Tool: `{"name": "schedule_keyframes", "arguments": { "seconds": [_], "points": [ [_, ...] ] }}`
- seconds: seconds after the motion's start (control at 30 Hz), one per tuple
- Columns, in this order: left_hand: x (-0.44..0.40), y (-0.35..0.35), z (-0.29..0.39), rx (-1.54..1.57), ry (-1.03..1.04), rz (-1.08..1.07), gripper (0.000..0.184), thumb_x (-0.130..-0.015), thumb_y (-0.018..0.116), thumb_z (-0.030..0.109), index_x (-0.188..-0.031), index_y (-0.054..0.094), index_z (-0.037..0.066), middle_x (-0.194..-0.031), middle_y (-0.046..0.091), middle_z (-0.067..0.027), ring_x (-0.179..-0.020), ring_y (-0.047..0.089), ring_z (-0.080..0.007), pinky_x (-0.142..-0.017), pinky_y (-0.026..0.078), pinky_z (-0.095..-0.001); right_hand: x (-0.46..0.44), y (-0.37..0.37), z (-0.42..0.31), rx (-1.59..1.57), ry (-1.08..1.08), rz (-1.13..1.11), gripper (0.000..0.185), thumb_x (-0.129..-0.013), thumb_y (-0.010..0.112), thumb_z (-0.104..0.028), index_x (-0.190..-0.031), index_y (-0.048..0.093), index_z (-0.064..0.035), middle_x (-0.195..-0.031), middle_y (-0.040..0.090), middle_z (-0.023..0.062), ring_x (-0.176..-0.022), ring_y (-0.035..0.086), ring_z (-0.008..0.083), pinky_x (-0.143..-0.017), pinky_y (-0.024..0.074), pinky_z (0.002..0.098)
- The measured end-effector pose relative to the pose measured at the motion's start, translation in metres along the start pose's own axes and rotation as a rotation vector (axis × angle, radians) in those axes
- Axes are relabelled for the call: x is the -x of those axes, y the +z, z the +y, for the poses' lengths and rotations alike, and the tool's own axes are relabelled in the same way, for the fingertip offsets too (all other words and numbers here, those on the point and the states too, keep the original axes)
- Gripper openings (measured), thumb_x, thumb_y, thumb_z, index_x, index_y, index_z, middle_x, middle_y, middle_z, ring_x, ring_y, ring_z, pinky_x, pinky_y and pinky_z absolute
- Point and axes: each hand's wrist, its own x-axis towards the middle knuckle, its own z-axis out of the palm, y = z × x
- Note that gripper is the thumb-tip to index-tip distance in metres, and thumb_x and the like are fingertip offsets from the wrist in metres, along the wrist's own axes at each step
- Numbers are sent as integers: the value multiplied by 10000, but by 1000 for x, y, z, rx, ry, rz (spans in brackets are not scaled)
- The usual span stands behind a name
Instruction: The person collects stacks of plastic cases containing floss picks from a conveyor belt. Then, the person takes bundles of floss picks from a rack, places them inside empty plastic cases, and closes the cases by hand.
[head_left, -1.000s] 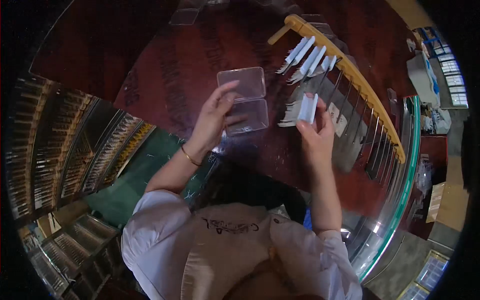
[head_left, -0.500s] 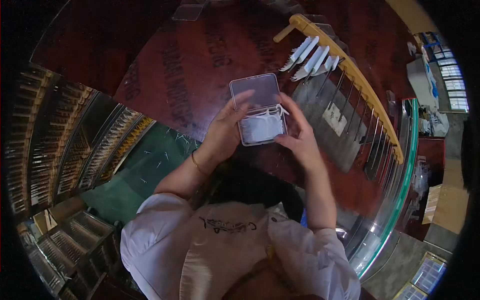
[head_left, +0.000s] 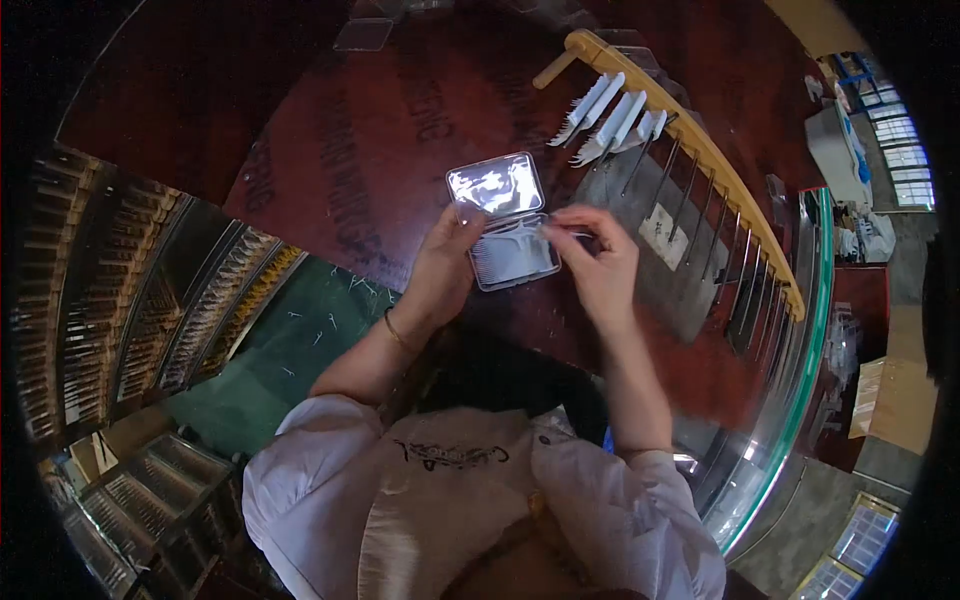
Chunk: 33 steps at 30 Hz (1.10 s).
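Note:
A clear plastic box (head_left: 515, 258) with its hinged lid raised holds a row of thin white pieces with comb-like ends. My left hand (head_left: 447, 262) grips the box at its left side, thumb near the hinge. At the box's upper right corner, the fingers of my right hand (head_left: 603, 258) are pinched together; what they hold, if anything, is too small to make out. More bundles of white pieces (head_left: 610, 125) hang on the rods of a yellow wooden rack (head_left: 718, 160) to the right.
A grey board with a pale label (head_left: 663, 237) lies under the rods on the dark red table (head_left: 390, 150). Clear boxes (head_left: 364, 34) sit at the far edge. Racks of small parts (head_left: 130, 300) stand left; a green-edged glass panel (head_left: 815, 340) is at right.
The bundle from my right hand is now in the box. My right hand has moved left to the box's upper right corner, and its fingers have closed. The lid now reflects bright light.

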Motion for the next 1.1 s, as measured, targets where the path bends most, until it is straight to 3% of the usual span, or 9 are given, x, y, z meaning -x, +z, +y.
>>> {"name": "schedule_keyframes", "arguments": {
  "seconds": [0.07,0.23,0.4,0.5,0.67,0.83,0.97,1.03,1.1],
  "points": [
    [2,6,3,25,-4,-21,346,-920,418,128,-1250,390,27,-1117,526,-106,-1021,528,-198,-875,448,-325,-5,1,-1,240,-168,-72,367,-706,679,15,-1052,567,-32,-887,580,23,-838,507,101,-775,395,222],
    [5,1,4,73,2,-40,356,-921,420,136,-1255,382,20,-1108,526,-106,-1012,532,-202,-871,453,-339,-36,-21,8,-483,291,515,391,-811,634,-186,-1140,487,-33,-897,513,-4,-768,456,69,-698,376,217],
    [5,-1,4,77,5,-1,374,-919,427,142,-1269,370,26,-1086,525,-97,-1005,537,-205,-853,465,-344,-71,-43,35,-694,227,263,449,-814,622,-202,-1188,431,-40,-1025,527,24,-901,512,111,-769,394,241],
    [6,-4,4,34,20,14,379,-918,431,146,-1271,366,23,-1093,521,-94,-1001,538,-210,-852,465,-340,-71,-40,24,-582,251,174,499,-814,620,-207,-1224,390,-39,-1082,522,32,-972,517,137,-819,396,251],
    [8,-2,8,42,18,-45,381,-917,435,146,-1268,365,15,-1101,519,-95,-1029,523,-215,-885,439,-349,-62,-28,20,-503,-21,214,438,-820,611,-143,-1192,421,-14,-982,540,44,-921,520,123,-805,413,246],
    [9,-1,11,82,-32,-76,374,-914,437,135,-1261,371,16,-1144,493,-110,-1073,487,-221,-920,408,-362,-9,-14,-21,-307,157,165,486,-724,701,-79,-1151,481,-10,-1059,493,50,-933,489,110,-834,396,251],
    [14,2,14,35,-69,-83,377,-913,436,134,-1266,368,20,-1179,464,-116,-1093,470,-236,-925,405,-375,20,-3,-18,187,-175,-64,512,-586,763,-75,-1069,601,-128,-1214,402,117,-1142,379,300,-954,321,386],
    [17,4,15,28,-87,-93,380,-913,437,136,-1268,366,22,-1181,459,-116,-1096,467,-239,-924,405,-380,21,5,-16,487,-267,-238,572,-547,785,-86,-1085,605,-160,-1315,339,113,-1205,333,316,-968,315,411],
    [18,7,15,16,-115,-116,378,-916,430,137,-1272,362,27,-1153,473,-111,-1093,470,-237,-920,410,-391,21,8,-11,476,-246,-301,600,-517,801,-96,-1081,617,-182,-1382,266,121,-1253,272,351,-989,295,430]
  ]
}}
